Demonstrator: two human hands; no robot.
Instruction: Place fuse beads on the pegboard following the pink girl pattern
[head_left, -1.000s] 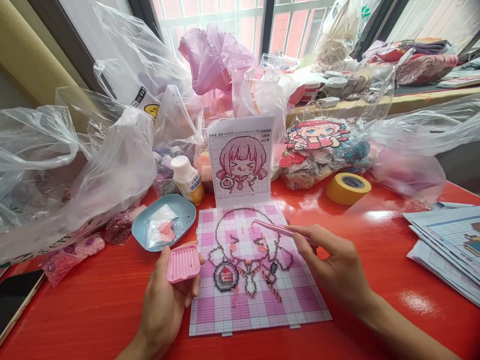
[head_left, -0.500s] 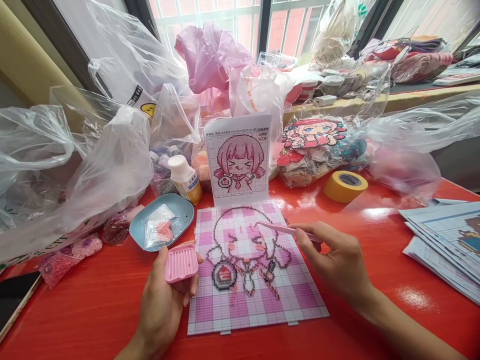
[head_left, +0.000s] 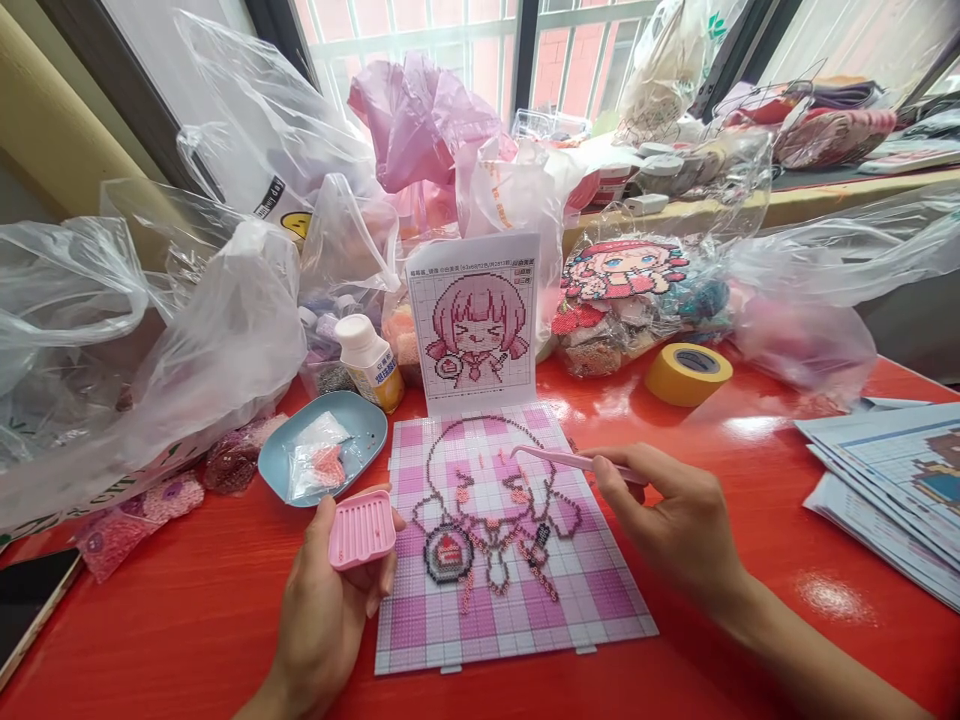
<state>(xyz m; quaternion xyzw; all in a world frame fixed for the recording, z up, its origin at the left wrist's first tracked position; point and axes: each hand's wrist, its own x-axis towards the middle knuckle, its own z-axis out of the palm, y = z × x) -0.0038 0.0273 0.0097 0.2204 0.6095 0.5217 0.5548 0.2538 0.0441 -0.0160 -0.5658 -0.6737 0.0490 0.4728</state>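
My left hand (head_left: 330, 610) is closed around a small pink ridged bead tray (head_left: 361, 530), with a few tiny beads in its grooves. Between the fingers of my right hand (head_left: 667, 525) are pink tweezers (head_left: 570, 459), their bent tip over the upper part of the pegboard. Whether a bead sits in the tip is too small to tell. The pink-and-white checked pegboard (head_left: 517, 620) lies flat, bearing a part-outlined figure of beads (head_left: 448, 552). Behind it a printed pattern sheet (head_left: 480, 325) stands upright, showing a pink-haired character.
A blue dish (head_left: 277, 455) with small bead packets stands left of the board, near a white bottle (head_left: 367, 360). Yellow tape (head_left: 688, 374) and papers (head_left: 892, 490) lie to the right. Plastic bags (head_left: 232, 300) crowd the back, and a phone (head_left: 34, 610) lies at far left.
The view has shifted very slightly. Both hands, the bead tray and the tweezers stay in nearly the same places over the board.
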